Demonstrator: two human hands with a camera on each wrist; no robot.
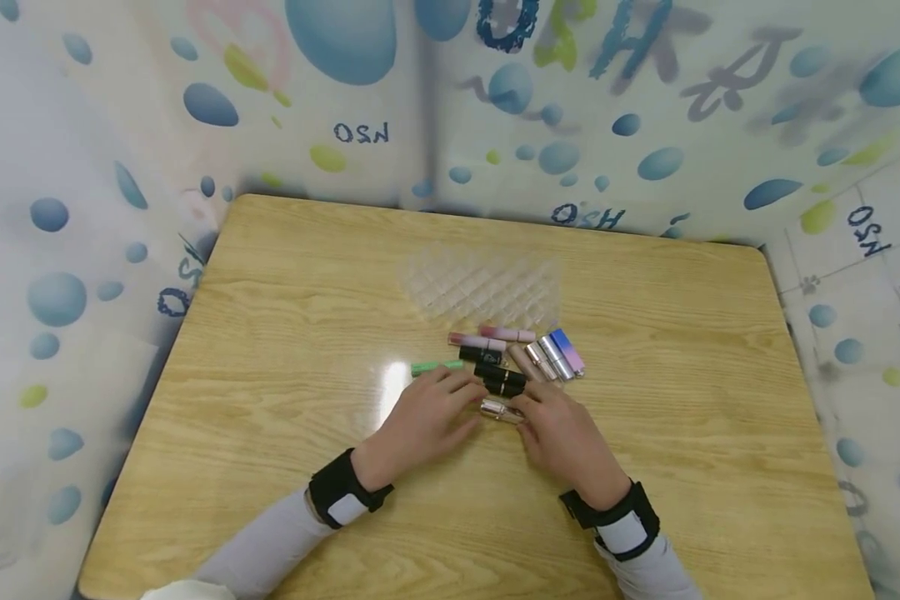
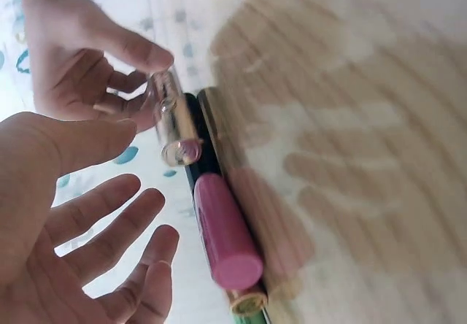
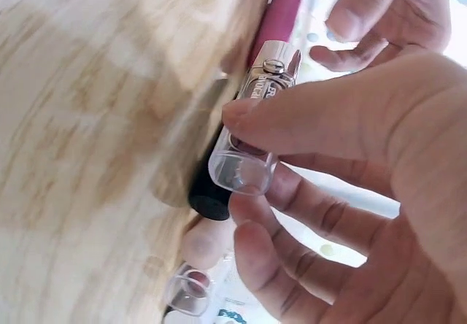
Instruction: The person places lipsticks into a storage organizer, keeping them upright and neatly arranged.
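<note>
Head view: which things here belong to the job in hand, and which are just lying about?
In the job now:
clear-ended tube, held by the right hand
left hand, near it, holding nothing

Lying about unheld, though possibly part of the job too:
green tube
black tubes
pink tubes
silver tubes
blue-and-pink tube
clear gridded tray

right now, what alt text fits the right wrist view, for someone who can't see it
The right hand holds a shiny tube with a clear end. Behind it show a magenta tube end and a black tube end, with a wooden table at left and the left hand at upper right.
</note>
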